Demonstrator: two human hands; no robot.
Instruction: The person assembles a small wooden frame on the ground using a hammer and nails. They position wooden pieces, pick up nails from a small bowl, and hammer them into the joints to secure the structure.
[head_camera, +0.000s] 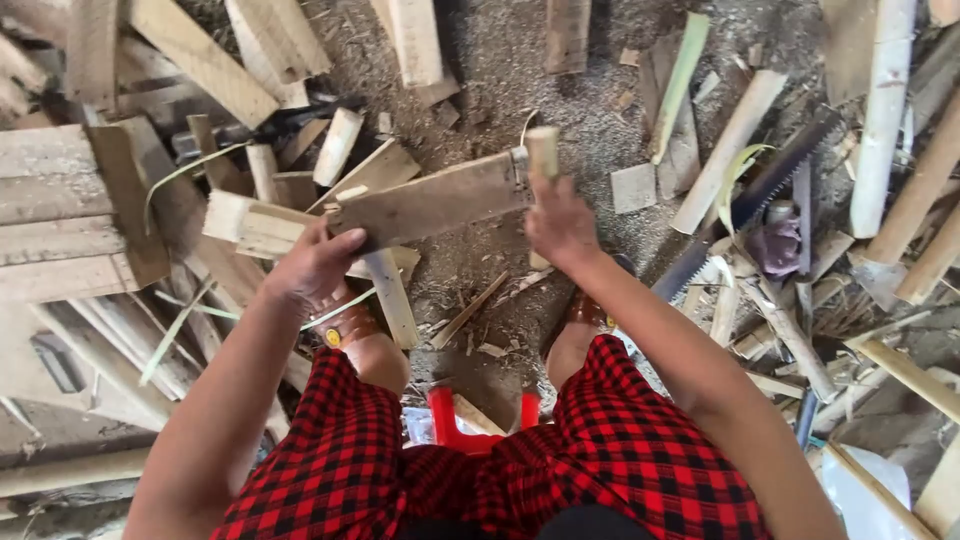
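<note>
Both hands are clamped on a big cleaver-type blade held flat above the knees: right hand wrapped round its pale wooden handle, left hand pinching the far end. Wood offcuts pile up at 9 o'clock, a handsaw lies at 3 o'clock, a red stool sits at 6. Forearms angle inward, wrists bent.
</note>
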